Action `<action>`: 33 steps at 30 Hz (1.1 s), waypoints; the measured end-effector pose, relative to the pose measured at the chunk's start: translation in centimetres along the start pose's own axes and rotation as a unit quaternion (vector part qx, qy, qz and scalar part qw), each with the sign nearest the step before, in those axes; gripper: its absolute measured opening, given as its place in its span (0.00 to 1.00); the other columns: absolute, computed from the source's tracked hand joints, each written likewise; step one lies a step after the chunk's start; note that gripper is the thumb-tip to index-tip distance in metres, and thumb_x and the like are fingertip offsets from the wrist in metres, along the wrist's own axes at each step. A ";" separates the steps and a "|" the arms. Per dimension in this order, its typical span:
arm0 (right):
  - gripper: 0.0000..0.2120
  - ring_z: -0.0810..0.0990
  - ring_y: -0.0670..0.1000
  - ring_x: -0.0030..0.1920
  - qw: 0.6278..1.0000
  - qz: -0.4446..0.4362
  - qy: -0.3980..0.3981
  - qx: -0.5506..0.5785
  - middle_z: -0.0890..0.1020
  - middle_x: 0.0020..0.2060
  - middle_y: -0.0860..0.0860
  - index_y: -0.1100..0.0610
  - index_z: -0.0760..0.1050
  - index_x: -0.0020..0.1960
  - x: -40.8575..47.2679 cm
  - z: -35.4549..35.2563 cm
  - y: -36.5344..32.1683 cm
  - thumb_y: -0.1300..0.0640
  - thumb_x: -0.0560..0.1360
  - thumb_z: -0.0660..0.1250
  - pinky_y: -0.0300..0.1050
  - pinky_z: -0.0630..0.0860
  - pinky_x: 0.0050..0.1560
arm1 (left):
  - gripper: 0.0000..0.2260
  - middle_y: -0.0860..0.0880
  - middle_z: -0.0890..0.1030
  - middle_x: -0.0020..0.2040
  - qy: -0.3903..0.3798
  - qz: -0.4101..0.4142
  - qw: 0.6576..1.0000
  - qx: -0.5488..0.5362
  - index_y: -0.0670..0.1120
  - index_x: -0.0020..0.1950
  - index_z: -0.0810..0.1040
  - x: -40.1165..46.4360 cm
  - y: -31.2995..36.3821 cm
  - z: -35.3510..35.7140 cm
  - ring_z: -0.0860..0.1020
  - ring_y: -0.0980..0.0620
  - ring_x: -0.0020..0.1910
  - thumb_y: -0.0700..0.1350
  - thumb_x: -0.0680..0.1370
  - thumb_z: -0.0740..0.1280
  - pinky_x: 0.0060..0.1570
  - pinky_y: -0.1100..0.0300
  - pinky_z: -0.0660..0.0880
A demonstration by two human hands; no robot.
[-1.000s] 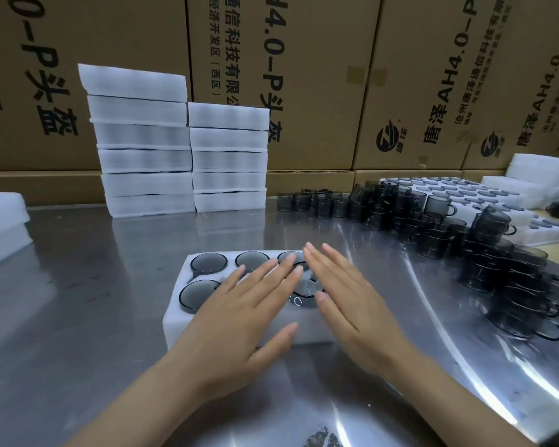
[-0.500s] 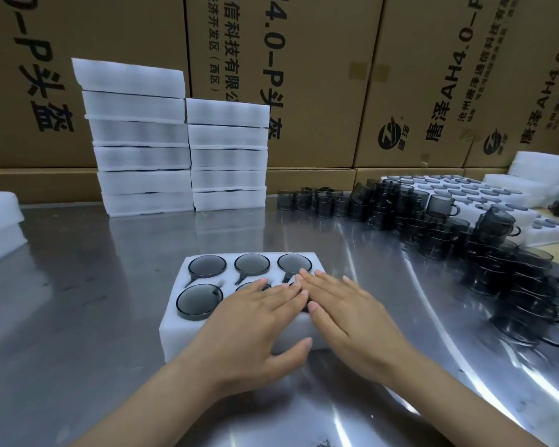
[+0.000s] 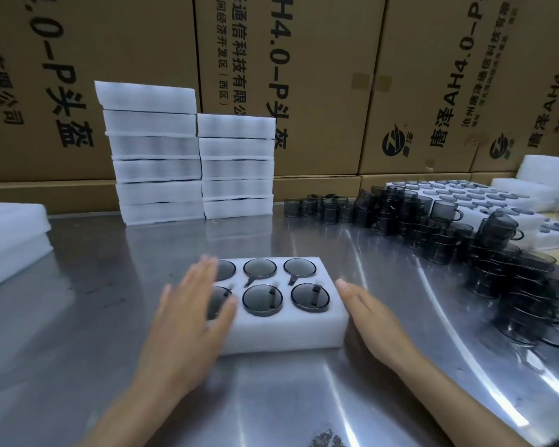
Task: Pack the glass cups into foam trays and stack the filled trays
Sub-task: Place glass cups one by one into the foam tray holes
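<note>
The tray (image 3: 291, 330), its six pockets filled with cups (image 3: 262, 300), sits on the table (image 3: 78, 317). The left hand (image 3: 188, 317), blurred, seemingly lies flat on it; the right hand (image 3: 373, 321), fingers straight, flanks its right edge.

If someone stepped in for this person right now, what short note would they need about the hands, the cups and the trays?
Left hand: open, flat over the left end of the front tray.
Right hand: open, at the tray's right end; contact unclear.
Done: all six slots of this tray hold cups. Two stacks of trays stand at the back.
Left: stack this tray, probably on the shorter stack; then pack the loose cups piled on the right of the table.
</note>
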State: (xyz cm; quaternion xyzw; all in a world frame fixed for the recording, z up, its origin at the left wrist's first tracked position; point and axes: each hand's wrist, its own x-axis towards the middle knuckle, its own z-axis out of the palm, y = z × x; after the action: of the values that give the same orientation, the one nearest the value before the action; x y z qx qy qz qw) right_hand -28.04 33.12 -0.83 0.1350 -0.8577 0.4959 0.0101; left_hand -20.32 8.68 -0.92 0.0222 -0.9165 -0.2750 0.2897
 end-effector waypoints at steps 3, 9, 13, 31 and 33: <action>0.35 0.78 0.47 0.58 0.994 0.066 -0.073 0.036 0.83 0.54 0.46 0.55 0.80 0.56 -0.2 0.6 -0.8 0.29 0.71 0.52 0.48 0.69 0.66 | 0.31 0.55 0.56 0.77 -0.058 -0.257 0.953 -0.152 0.52 0.77 0.57 0.1 -2.1 -1.2 0.53 0.56 0.76 0.64 0.78 0.57 0.75 0.54 0.47; 0.15 0.75 0.24 0.42 0.975 0.101 -0.115 0.160 0.79 0.41 0.25 0.27 0.78 0.43 -0.6 0.4 -2.2 0.24 0.61 0.62 0.31 0.68 0.47 | 0.21 0.53 0.77 0.65 -0.100 -0.279 0.908 -0.298 0.53 0.64 0.77 0.5 -2.2 -0.4 0.71 0.55 0.68 0.61 0.75 0.64 0.68 0.51 0.65; 0.26 0.79 0.50 0.59 0.901 0.083 -0.147 0.400 0.80 0.59 0.47 0.44 0.75 0.63 1.2 1.0 -2.3 0.41 0.67 0.73 0.50 0.76 0.59 | 0.10 0.51 0.84 0.51 -0.042 -0.306 0.799 -0.516 0.52 0.56 0.80 2.4 -1.1 -0.3 0.82 0.49 0.52 0.52 0.76 0.66 0.54 0.45 0.77; 0.15 0.83 0.54 0.47 0.791 0.151 -0.004 0.594 0.84 0.47 0.55 0.55 0.75 0.54 23.1 5.5 -12.9 0.49 0.71 0.71 0.49 0.80 0.42 | 0.31 0.55 0.40 0.78 -0.152 -0.073 0.981 0.094 0.60 0.77 0.43 13.8 -9.5 8.4 0.45 0.55 0.77 0.67 0.78 0.49 0.74 0.51 0.45; 0.17 0.84 0.55 0.46 0.784 0.114 0.006 0.611 0.84 0.47 0.56 0.56 0.76 0.55 26.9 5.1 -14.8 0.49 0.70 0.73 0.50 0.82 0.40 | 0.27 0.57 0.49 0.78 -0.142 -0.037 0.979 0.139 0.63 0.76 0.53 14.5 -10.3 9.2 0.53 0.57 0.76 0.68 0.77 0.47 0.73 0.52 0.53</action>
State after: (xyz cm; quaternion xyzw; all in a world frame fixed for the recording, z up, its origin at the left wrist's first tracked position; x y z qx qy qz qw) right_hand -49.74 15.84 13.22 0.0111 -0.3845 0.9143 -0.1265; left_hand -38.58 1.56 -5.00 0.0565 -0.9761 -0.1559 0.1406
